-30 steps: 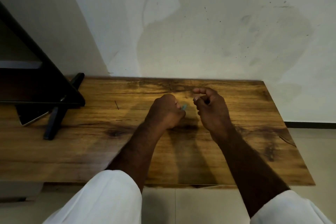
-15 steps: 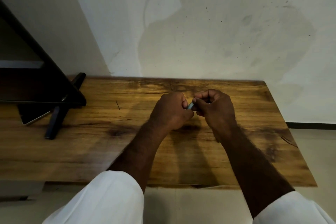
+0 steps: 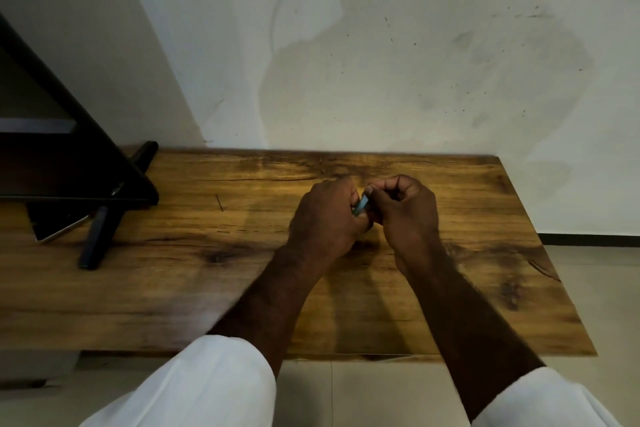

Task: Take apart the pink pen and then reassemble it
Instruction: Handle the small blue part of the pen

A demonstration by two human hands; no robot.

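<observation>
- While both our hands meet above the middle of the bench (image 3: 207, 288), only a short pale-bluish stretch of the pen (image 3: 360, 205) shows between them.
- Our left hand (image 3: 325, 222) is fisted around its lower part; our right hand (image 3: 405, 211) pinches the upper end.
- We judge a twist or pull comes next: keep the left still, turn gently along the pen's axis, and stay low so loose parts land on wood.

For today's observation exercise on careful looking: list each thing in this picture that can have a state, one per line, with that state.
left hand: closed around the pen, above the table
right hand: fingertips pinching the pen's exposed end
pen: held between both hands, mostly hidden; only a short bluish piece shows
wooden table: bare where visible
black stand: resting on the table's left end
</observation>
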